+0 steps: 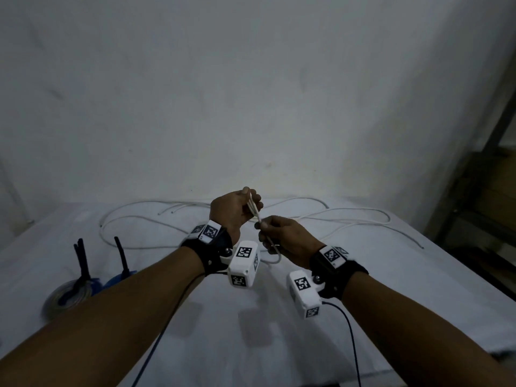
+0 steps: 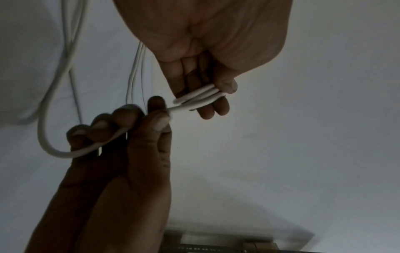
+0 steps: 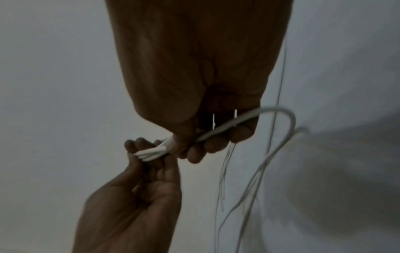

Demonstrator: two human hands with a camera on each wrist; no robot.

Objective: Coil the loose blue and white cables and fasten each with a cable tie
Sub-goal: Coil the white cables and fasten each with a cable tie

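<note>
The white cable (image 1: 329, 219) was where I looked first: several short folds of it sat bunched between my left thumb and fingers (image 2: 216, 106), their long axis running from those fingertips down toward my right hand (image 1: 282, 236), which sat nearer me and lower. My left hand (image 1: 234, 210) was curled round the bundle, pinching it; my right hand had its thumb and fingers closed on the single strand just where it left the bundle, the two sets of fingertips almost touching. From my right fingers (image 3: 216, 143) the strand ran through the palm, bent in a loose loop below, and fed out to the slack lying in long loops on the white table (image 1: 251, 331) beyond both hands. I judged the next fold had to come from that loop on the right side, up toward the left fingers. Well to the left of my fingers lay the tied coils (image 1: 69, 294), their black cable ties (image 1: 121, 255) standing up.
</note>
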